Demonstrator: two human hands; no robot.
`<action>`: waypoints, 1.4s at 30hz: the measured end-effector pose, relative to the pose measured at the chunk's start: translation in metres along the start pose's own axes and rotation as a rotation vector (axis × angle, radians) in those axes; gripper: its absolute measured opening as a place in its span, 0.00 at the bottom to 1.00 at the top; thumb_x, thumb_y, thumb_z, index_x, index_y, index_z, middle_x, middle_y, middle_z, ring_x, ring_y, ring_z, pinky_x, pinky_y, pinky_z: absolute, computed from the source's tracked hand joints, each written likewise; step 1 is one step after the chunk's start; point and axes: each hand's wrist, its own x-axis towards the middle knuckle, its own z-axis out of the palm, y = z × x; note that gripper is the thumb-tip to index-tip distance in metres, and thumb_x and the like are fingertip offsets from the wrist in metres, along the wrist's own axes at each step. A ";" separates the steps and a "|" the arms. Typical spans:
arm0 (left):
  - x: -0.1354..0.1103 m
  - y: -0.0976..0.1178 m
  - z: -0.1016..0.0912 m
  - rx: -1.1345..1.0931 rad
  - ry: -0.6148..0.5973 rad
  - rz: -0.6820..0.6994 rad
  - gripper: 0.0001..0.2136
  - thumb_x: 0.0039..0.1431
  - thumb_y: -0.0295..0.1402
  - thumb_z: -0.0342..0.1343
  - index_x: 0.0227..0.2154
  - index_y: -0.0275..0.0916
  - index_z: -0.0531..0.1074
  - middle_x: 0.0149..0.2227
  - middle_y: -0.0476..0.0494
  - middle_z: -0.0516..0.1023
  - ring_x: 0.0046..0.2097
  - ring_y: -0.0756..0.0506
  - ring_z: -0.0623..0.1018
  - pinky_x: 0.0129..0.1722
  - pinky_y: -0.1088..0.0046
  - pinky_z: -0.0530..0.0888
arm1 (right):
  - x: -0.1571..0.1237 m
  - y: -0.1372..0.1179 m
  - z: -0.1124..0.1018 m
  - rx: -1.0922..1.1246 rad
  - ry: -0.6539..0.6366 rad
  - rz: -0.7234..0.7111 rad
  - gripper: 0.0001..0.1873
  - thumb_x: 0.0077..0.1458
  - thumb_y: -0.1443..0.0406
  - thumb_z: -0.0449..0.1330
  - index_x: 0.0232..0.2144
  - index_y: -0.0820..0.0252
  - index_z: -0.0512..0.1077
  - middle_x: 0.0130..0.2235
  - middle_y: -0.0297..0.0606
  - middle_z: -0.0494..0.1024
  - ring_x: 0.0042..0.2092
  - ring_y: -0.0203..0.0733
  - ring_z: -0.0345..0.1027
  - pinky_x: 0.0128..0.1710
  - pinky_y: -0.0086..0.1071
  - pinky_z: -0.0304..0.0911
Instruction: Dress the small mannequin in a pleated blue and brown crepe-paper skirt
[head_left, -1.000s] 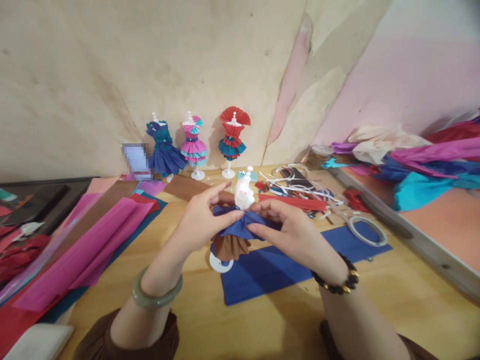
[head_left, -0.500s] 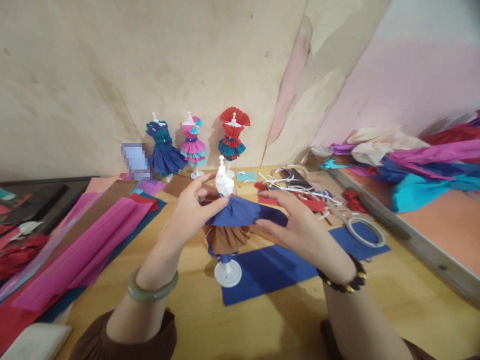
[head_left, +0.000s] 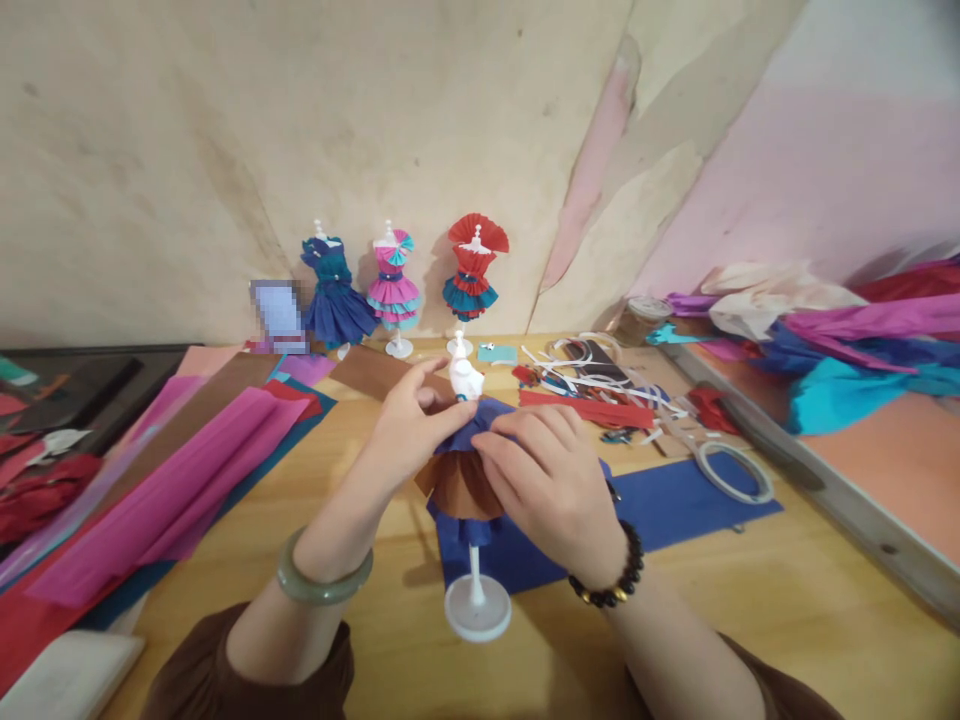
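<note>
A small white dress form (head_left: 466,380) on a round stand (head_left: 478,608) tilts between my hands. It wears a pleated brown crepe paper layer (head_left: 456,485) over a lower blue ruffle (head_left: 465,530). My left hand (head_left: 409,420) is closed around the form's waist from the left, thumb in front at the top edge of the blue crepe paper (head_left: 463,432). With fingers bent together, my right hand (head_left: 547,475) pinches that blue paper at the front of the waist. Its far end is hidden behind my right hand.
A blue paper sheet (head_left: 660,500) lies beneath, with a tape roll (head_left: 735,472) on it. Behind stand three dressed forms: blue-green (head_left: 330,285), pink (head_left: 394,290), red (head_left: 474,265). Pink paper (head_left: 172,490) lies left; red strips (head_left: 592,410) and white scraps lie right.
My right hand has moved left and inward, from holding the blue paper out to pinching it at the waist. The form's base has swung nearer to me.
</note>
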 end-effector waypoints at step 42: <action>-0.009 -0.004 0.008 0.194 0.015 0.176 0.36 0.50 0.32 0.64 0.63 0.42 0.59 0.39 0.45 0.80 0.38 0.44 0.80 0.39 0.66 0.74 | -0.004 0.014 -0.005 0.389 0.071 0.522 0.10 0.62 0.63 0.61 0.46 0.55 0.72 0.44 0.42 0.78 0.46 0.47 0.72 0.48 0.46 0.68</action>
